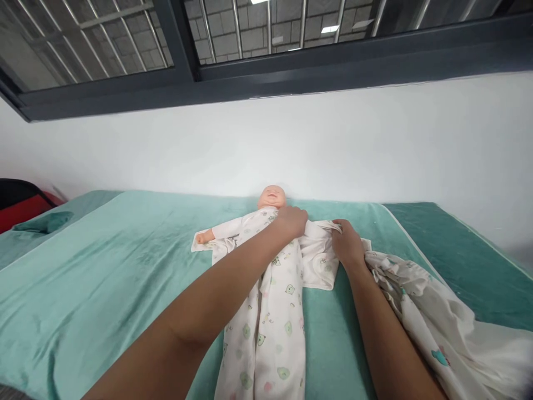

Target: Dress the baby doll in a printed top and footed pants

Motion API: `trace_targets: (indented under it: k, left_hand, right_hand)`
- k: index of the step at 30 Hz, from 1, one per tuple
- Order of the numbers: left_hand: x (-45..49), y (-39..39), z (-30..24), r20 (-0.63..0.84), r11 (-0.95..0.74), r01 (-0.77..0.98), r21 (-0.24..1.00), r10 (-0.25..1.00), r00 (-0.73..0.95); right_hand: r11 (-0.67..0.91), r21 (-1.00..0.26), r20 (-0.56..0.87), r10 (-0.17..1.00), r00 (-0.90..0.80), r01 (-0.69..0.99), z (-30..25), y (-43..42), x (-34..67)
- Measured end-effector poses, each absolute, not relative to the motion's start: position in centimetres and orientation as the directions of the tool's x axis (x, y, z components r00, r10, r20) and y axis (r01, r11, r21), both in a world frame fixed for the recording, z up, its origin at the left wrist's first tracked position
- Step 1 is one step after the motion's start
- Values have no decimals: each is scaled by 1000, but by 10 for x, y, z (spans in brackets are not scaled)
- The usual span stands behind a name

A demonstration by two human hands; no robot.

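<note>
A baby doll (272, 196) lies on its back, head toward the wall, in a white romper (283, 311) printed with green animals. Its bare hand (205, 237) pokes out of the sleeve on the left side. Spread beneath the doll is a second white garment (318, 272), its edges showing at both sides. My left hand (293, 221) reaches across the chest and is closed at the doll's shoulder, on the sleeve; its fingertips are partly hidden. My right hand (348, 243) pinches the white sleeve's outer end, holding it stretched to the right. The doll's other hand is hidden.
A crumpled white printed cloth (441, 316) lies at the right, beside my right forearm. Teal blankets (125, 278) cover the bed. A white wall (266, 144) and a dark window frame (291, 78) stand behind. A red and black item (20, 205) sits at the far left.
</note>
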State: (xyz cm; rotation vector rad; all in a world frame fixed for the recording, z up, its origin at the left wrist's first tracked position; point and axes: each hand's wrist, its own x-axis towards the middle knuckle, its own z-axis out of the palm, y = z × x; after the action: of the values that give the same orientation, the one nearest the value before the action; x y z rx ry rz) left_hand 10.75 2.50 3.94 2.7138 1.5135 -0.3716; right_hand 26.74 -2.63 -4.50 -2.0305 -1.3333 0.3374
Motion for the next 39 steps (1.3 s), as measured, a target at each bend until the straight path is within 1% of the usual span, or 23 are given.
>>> trace_targets:
  k: [4, 10, 14, 18, 24, 29, 32, 34, 35, 37, 39]
  left_hand:
    - [89, 29, 45, -194, -507, 852, -134, 856, 479]
    - [74, 24, 57, -179, -499, 851, -164, 863, 472]
    - [69, 17, 65, -184, -489, 849, -198, 870, 458]
    - [64, 13, 69, -193, -475, 850, -227, 878, 438]
    - [61, 14, 68, -192, -478, 847, -233, 876, 442]
    - [54, 13, 70, -187, -484, 843, -234, 874, 449]
    - [49, 11, 74, -162, -470, 847, -247, 882, 442]
    - [47, 9, 75, -145, -473, 845, -251, 881, 450]
    - [48, 9, 74, -144, -480, 842, -246, 877, 458]
    - [53, 10, 71, -156, -492, 839, -230, 870, 468]
    - [63, 12, 67, -168, -498, 842, -208, 866, 471]
  right_hand:
    - [-259, -696, 107, 885, 454, 670, -48, -24, 270]
    - [-236, -747, 127, 867, 482, 621, -53, -20, 278]
    - [-239, -766, 111, 865, 489, 597, -53, -18, 282]
    - [-231, -749, 134, 866, 482, 622, -52, -18, 283]
    - [-154, -727, 189, 892, 411, 669, -52, -20, 285]
    - [-200, -714, 179, 874, 451, 672, -50, -21, 286]
    - [-191, -736, 175, 873, 456, 649, -48, -20, 284]
    - [-154, -789, 174, 872, 457, 595, -48, -19, 282]
    - [-127, -835, 162, 873, 460, 536, -47, -18, 282]
    - [-59, -941, 108, 880, 462, 334, -48, -17, 281]
    - [33, -996, 66, 880, 470, 79, -48, -18, 281]
